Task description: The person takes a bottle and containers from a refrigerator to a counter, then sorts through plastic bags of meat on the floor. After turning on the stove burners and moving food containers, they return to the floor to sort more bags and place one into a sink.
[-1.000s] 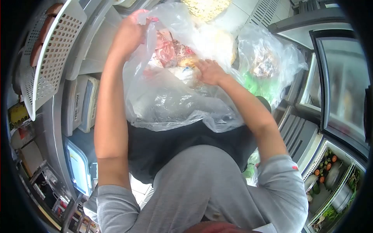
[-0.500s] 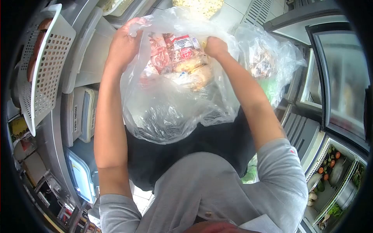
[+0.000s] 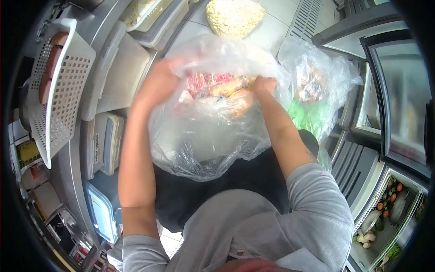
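A large clear plastic bag [image 3: 204, 140] hangs in front of my dark trousers, its mouth held apart between both hands. My left hand [image 3: 161, 81] is closed on the left side of the rim, slightly blurred, with part of its fingers behind the plastic. On the opposite side, my right hand [image 3: 264, 85] grips the rim in a fist. Inside lie red-and-white packaged meat [image 3: 197, 85] and yellowish-brown food in clear wrap [image 3: 231, 88]; the near film partly covers them.
A bag of pale pieces [image 3: 235, 17] sits on the floor tiles ahead. To the right are another clear bag [image 3: 312, 84], an opened glass door [image 3: 396, 95] and a vegetable crate [image 3: 389, 213]. At left, a white perforated basket [image 3: 68, 90] stands above lidded containers [image 3: 108, 145].
Both hands have moved down and closer to me with the bag. The rim has folded over more, so the packaged meat and its label show less.
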The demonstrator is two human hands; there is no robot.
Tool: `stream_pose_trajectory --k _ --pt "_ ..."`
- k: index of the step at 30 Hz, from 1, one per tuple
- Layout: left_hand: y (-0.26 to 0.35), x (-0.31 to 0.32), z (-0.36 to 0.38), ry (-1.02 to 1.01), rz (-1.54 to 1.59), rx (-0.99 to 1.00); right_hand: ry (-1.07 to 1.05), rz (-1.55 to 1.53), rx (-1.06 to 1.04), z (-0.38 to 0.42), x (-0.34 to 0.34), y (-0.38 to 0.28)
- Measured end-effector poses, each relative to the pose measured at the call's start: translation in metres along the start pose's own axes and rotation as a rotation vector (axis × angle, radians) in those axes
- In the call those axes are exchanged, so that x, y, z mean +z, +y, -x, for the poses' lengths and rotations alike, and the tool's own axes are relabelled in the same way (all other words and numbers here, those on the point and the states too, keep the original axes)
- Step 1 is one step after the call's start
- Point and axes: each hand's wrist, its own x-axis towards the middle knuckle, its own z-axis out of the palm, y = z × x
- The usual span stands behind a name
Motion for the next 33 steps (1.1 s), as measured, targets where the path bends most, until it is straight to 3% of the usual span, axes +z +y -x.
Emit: stream_pose_trajectory --k 3,6,8,10,11,14,17,18,20,24,27,29,32,33 --pt "0.004 0.04 0.012 -0.346 -0.227 -0.102 0.089 0.129 -0.195 0.008 -0.003 0.002" --pt "-0.007 0.039 0.014 -0.268 -0.059 -0.044 0.158 -0.078 -0.203 0.003 0.011 0.011" --pt "-0.005 0.019 0.014 -0.096 -0.058 -0.053 0.003 -0.132 -0.199 -0.01 0.015 0.012" --pt "-0.021 0.004 0.017 0.028 0.01 -0.07 0.027 -0.367 -0.119 -0.022 0.023 0.004" --pt "-0.022 -0.004 0.015 0.085 -0.019 -0.09 0.09 -0.453 -0.15 -0.004 -0.007 0.003" --pt "-0.009 -0.014 0.007 0.131 0.208 -0.347 0.065 -0.776 -0.105 0.01 -0.061 0.006" --pt "-0.067 -0.007 -0.006 0.279 0.042 -0.261 -0.06 -1.5 0.038 0.048 -0.117 0.036" --pt "-0.059 -0.008 -0.009 0.278 0.158 -0.296 -0.104 -1.803 0.09 0.076 -0.147 0.044" --pt "-0.04 -0.014 -0.015 0.271 0.386 -0.365 -0.069 -1.96 0.046 0.112 -0.178 0.06" --pt "-0.056 -0.005 -0.028 0.279 0.439 -0.344 -0.1 -2.316 -0.023 0.168 -0.264 0.107" --pt "-0.039 -0.002 -0.026 0.222 0.401 -0.341 0.044 -2.345 -0.147 0.185 -0.304 0.152" --pt "-0.043 -0.002 -0.023 0.169 0.318 -0.345 0.141 -2.188 -0.157 0.187 -0.345 0.164" --pt "-0.029 -0.006 -0.009 -0.083 0.064 -0.291 0.291 -1.86 -0.238 0.156 -0.368 0.169" --pt "-0.02 -0.006 -0.006 -0.018 0.046 -0.28 0.333 -1.741 -0.279 0.134 -0.371 0.173"
